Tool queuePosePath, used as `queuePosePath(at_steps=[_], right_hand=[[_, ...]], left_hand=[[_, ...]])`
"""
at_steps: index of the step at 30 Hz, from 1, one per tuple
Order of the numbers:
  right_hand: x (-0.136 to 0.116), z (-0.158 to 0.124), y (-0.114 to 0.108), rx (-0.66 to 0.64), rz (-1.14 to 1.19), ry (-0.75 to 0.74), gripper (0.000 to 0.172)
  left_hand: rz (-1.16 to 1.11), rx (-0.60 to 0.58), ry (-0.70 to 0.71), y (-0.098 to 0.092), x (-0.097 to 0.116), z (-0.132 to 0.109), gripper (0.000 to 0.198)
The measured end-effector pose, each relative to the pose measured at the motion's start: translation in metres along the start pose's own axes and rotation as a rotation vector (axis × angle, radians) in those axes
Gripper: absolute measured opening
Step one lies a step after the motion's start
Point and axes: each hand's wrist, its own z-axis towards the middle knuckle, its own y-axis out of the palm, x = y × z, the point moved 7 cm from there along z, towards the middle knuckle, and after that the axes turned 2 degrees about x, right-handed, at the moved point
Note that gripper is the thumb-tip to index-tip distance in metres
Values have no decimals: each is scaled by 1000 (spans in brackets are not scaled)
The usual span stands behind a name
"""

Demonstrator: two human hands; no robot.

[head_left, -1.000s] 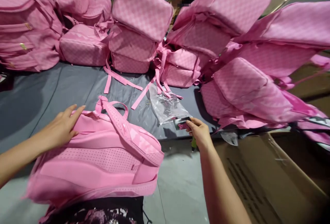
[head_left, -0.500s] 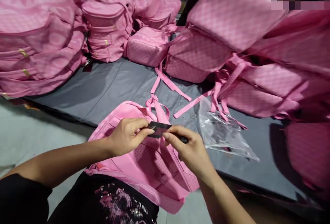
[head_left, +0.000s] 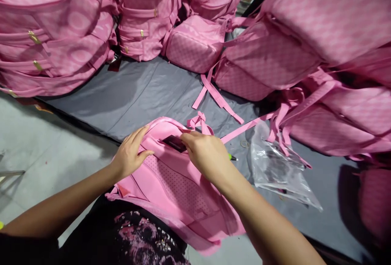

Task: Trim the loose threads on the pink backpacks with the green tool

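Observation:
A pink backpack lies across my lap and against the table edge, its dotted back panel facing up. My left hand rests on the backpack's upper left edge, fingers stretched and thumb apart on the panel. My right hand pinches a small dark card against the upper part of that panel. The card's right end is hidden under my fingers. From behind the same hand sticks out a thin pen-like thing with a green part and a black end; most of it is covered.
A grey-covered table stands in front. Stuffed pink backpacks are piled along its back and left, with checked ones at right. Loose pink straps and a clear plastic bag lie on the cover.
My left hand has let go of the card and moved left onto the backpack's edge. My right hand has brought the card down to the back panel. The view has shifted.

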Motion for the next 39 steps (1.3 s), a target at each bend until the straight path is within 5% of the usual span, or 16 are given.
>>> queuePosePath(at_steps=[4,10,15,19,26,31,33,37,39], right_hand=[[-10,14,-1,-41,-44,-54,27],[-31,25,45,-244,36,-215,23],[-31,27,42,-226,27,-198,22],[-37,37,26,-62,89,-154,22],[-71,54,30,-84,240,-345,18],[-27,16,37,-249,23,-134,21],[-7,-9,36,-272,-8,-2,24],[7,-63,26,-205,34,139,25],[1,-96,33,-309,240,142,17]], left_hand=[[-21,52,23,2,-2,0,71],[-73,86,44,-1,-3,1,70],[-81,67,18,-2,-7,3,72],[-77,81,48,-2,-8,2,70],[-114,57,-28,4,-27,-5,78],[-137,-182,-450,19,-64,-1,100],[-213,-303,-487,21,-65,1,96],[-435,-434,-350,3,-30,11,63],[-367,-426,-272,-19,4,23,44]])
